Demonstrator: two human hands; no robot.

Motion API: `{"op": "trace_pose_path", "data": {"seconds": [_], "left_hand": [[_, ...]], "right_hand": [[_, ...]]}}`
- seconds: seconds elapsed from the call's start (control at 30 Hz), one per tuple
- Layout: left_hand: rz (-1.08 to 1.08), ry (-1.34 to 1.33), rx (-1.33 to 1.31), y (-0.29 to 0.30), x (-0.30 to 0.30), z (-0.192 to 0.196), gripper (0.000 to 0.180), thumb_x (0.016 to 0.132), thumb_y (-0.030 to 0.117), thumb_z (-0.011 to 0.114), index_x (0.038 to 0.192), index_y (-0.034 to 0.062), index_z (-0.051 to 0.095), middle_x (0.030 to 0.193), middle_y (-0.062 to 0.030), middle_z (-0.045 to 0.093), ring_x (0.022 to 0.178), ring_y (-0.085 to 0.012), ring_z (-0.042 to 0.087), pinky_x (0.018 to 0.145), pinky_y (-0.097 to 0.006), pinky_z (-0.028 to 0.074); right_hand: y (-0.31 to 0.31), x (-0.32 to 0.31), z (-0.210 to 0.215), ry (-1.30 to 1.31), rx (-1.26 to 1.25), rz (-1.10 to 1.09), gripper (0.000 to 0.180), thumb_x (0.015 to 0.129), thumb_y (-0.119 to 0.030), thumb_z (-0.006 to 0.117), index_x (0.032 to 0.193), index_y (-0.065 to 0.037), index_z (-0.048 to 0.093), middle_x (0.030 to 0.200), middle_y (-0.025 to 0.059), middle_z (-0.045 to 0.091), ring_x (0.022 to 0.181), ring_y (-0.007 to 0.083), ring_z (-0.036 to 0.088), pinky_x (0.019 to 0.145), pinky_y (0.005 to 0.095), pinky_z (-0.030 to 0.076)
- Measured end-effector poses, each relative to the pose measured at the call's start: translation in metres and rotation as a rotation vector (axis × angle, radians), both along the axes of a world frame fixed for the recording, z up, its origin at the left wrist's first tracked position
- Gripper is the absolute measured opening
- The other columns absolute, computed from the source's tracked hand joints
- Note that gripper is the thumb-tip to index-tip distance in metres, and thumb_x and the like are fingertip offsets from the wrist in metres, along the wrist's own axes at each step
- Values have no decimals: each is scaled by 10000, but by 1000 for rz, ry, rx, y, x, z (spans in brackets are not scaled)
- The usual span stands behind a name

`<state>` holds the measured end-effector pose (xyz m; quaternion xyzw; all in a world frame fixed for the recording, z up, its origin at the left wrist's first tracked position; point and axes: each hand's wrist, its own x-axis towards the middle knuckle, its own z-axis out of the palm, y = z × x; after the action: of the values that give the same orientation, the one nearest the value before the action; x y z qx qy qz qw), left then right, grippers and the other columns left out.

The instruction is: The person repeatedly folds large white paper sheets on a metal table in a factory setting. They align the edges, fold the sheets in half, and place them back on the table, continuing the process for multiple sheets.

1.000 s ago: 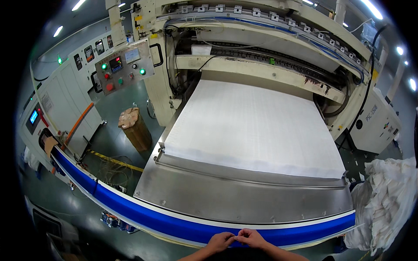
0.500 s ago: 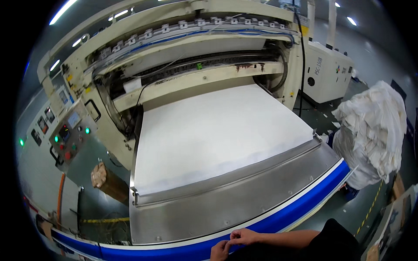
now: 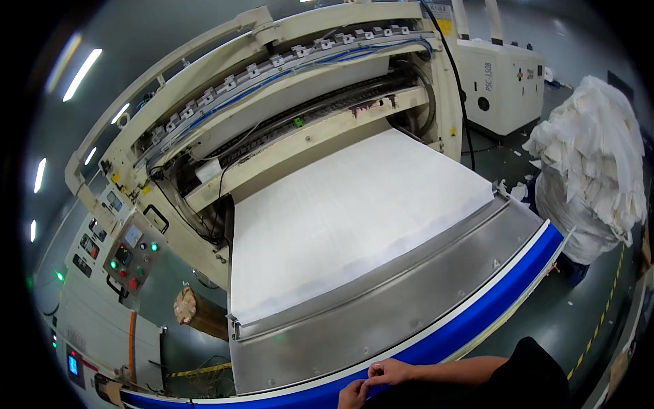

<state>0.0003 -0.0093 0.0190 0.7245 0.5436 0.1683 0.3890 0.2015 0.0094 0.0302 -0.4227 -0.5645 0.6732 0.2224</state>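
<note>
My left hand (image 3: 352, 394) and my right hand (image 3: 390, 372) meet at the lower edge, in front of the machine's blue front rail (image 3: 470, 310). Both have their fingers bent and pinched together, tips touching or nearly so. Whatever may lie between them is too small to make out. Beyond the rail is a bare metal table plate (image 3: 381, 327). Past that, a wide white sheet (image 3: 354, 218) lies flat, running out from under the cream machine frame (image 3: 310, 140). Neither hand touches the sheet.
A control panel (image 3: 133, 252) with lit green buttons stands at left, near a brown wrapped roll (image 3: 204, 313). At right is a tall heap of white material (image 3: 593, 150). A white cabinet (image 3: 504, 85) stands behind it. Yellow-black tape (image 3: 596, 324) marks the floor.
The whole view has tilted and shifted, so the machine sits more slanted and the left-hand panel lies further in. My hands stay together with fingers pinched.
</note>
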Motion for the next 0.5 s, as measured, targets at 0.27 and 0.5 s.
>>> {"op": "trace_pose_path", "data": {"seconds": [0.27,0.5], "left_hand": [[19,24,4,-13,24,16,294,919,310,561,910,32,656,781,-135,671,714,-245,668,626,-325,501],[42,11,10,-28,52,17,270,918,285,566,920,30,656,776,-136,672,694,-223,667,631,-318,504]], "right_hand": [[-12,24,4,106,2,-18,267,852,-324,661,869,-66,592,728,8,569,670,85,504,605,240,421],[-25,51,7,101,15,-28,262,852,-316,661,861,-64,587,718,1,563,643,80,504,584,237,429]]}}
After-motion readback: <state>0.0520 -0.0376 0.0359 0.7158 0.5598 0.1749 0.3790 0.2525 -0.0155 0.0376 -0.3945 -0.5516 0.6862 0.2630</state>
